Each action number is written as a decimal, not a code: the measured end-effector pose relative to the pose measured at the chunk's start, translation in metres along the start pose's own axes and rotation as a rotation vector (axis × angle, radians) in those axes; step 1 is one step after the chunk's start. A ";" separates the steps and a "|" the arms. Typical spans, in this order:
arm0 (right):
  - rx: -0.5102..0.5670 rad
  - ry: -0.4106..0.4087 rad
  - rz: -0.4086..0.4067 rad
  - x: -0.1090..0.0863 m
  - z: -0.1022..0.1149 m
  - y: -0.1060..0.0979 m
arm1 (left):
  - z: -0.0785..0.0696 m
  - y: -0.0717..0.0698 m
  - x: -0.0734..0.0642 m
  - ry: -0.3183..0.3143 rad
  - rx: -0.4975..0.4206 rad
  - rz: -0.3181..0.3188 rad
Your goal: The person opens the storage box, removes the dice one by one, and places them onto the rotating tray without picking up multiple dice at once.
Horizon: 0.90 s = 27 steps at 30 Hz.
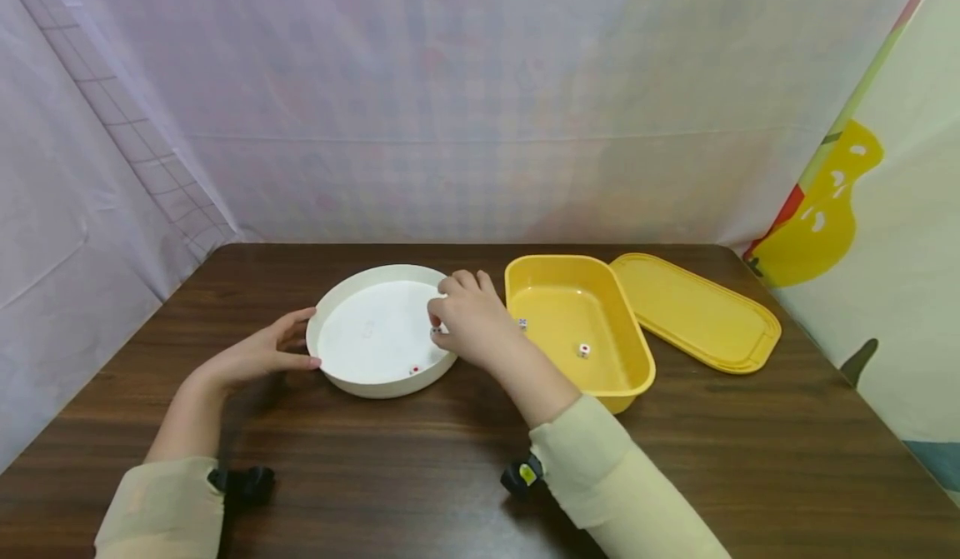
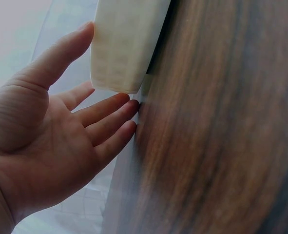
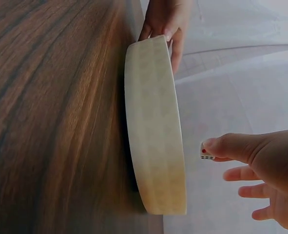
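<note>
Just left of center in the head view, there's a round white tray (image 1: pixel 367 305) on a dark wood-grain desk (image 1: pixel 420 467), and the right hand (image 1: pixel 472 317) is over its right side. Thumb and index finger are pinching a small white die (image 3: pixel 206 151); the right wrist view shows it up above the rim, with a red pip and some black ones, the other fingers spread apart. Left hand (image 1: pixel 251 359) is at the tray's left edge, fingers fairly straight and spread, tips touching the wall. Another die (image 1: pixel 415 370) sits inside the tray, lower right part. Right of center there's a yellow tub (image 1: pixel 639 359) with two more dice, one by the left wall (image 1: pixel 522 323), one around the middle (image 1: pixel 584 350). Its matching yellow lid (image 1: pixel 693 313) lies flat just beside it, further right.
</note>
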State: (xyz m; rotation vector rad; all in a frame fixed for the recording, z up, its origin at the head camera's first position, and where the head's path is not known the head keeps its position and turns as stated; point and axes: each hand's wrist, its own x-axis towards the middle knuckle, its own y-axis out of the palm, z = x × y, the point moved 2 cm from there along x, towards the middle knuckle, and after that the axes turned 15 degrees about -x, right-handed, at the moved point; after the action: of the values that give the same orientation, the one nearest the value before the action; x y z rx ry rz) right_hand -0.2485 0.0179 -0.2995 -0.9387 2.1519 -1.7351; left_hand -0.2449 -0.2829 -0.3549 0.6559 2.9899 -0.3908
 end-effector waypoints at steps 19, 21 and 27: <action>-0.028 -0.005 0.052 0.005 0.003 0.004 | 0.001 0.001 0.000 0.013 -0.021 0.010; -0.014 -0.009 0.040 0.002 0.000 0.003 | 0.001 0.001 0.001 0.015 -0.015 0.012; 0.017 -0.015 -0.018 -0.011 -0.011 -0.003 | 0.000 0.002 0.002 0.011 -0.012 0.010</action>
State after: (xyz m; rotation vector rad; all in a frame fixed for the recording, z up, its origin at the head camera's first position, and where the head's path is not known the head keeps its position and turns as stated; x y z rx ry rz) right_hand -0.2448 0.0325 -0.2958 -0.9672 2.1221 -1.7464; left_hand -0.2455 -0.2805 -0.3559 0.6736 2.9954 -0.3691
